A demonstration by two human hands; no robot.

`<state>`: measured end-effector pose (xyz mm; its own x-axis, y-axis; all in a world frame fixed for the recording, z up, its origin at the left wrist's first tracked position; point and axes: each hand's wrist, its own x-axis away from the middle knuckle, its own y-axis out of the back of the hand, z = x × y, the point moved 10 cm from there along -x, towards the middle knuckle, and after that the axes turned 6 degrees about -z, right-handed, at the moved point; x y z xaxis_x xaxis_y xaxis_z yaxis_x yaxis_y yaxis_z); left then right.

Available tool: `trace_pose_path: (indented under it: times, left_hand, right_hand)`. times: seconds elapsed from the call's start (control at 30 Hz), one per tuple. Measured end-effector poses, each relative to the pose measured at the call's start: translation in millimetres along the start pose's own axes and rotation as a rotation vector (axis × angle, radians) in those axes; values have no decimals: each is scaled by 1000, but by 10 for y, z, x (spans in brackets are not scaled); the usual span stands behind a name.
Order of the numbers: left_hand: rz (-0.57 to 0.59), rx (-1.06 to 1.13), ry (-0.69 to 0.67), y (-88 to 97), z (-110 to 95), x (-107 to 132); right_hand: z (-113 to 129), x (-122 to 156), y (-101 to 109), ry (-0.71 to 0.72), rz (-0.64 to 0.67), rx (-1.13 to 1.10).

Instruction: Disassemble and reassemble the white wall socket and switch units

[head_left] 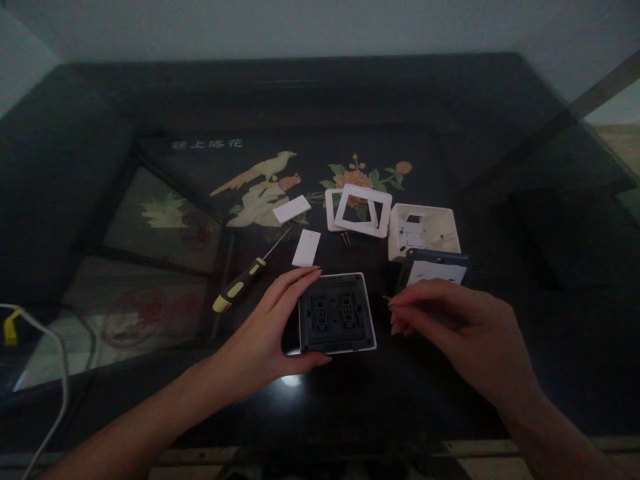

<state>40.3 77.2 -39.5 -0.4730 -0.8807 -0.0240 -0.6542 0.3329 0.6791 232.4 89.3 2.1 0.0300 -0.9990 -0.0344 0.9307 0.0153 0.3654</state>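
My left hand (287,320) grips a square wall switch (334,337) by its left side, fingers at the top edge and thumb at the bottom. The switch has a white rim, a dark inner face and two small mechanisms. Just to its right, my right hand (445,317) is closed in a pinch. A tiny thin thing, like a small screw (387,298), sticks out from its fingertips. Behind that hand a dark plate with a white panel (435,272) leans against an open white mounting box (425,230), partly hidden by the hand.
A black-and-yellow screwdriver (240,287) lies left of the switch. Beyond it are two white rocker covers (292,209), two overlapping white frames (385,213) and small screws (346,239). A white cable (64,373) runs along the left of the glossy dark table (240,100).
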Motion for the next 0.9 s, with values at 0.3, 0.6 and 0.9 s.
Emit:
trace_pose_path:
  times: [0.3, 0.6, 0.9]
  left_hand:
    - [-16, -16, -49, 14, -86, 30]
    - [-56, 11, -101, 1, -105, 20]
    - [-63, -1, -136, 6, -157, 3]
  right_hand:
    - [14, 12, -14, 71, -9, 83]
    - [288, 111, -52, 449, -96, 366]
    - [271, 81, -84, 430, -74, 356]
